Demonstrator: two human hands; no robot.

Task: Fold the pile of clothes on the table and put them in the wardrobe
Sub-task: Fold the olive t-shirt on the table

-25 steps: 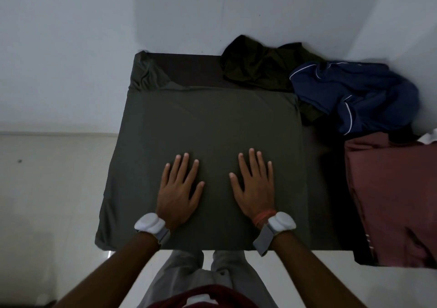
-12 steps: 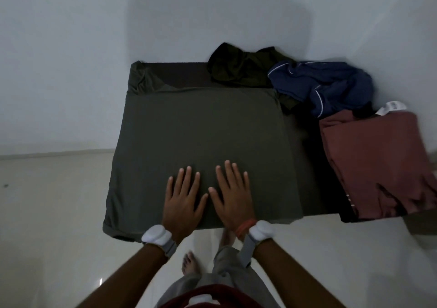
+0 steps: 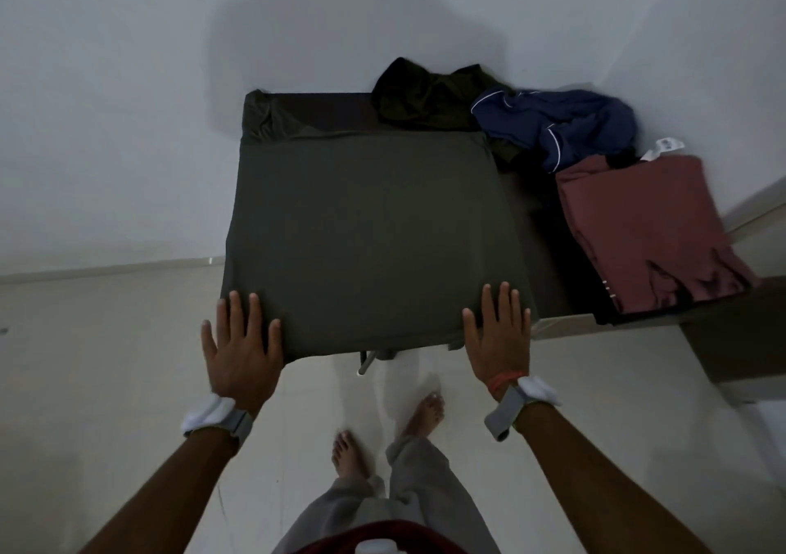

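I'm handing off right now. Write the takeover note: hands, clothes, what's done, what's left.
Left hand: open, fingers straight at the near left corner of the grey-green garment.
Right hand: open, at its near right corner.
Clothes: the grey-green garment lies spread flat on the table. The black garment and navy garment lie crumpled at the back.
Done: the maroon garment on the right looks folded.
Left: fold the other three, then carry all to the wardrobe, which is not in view.
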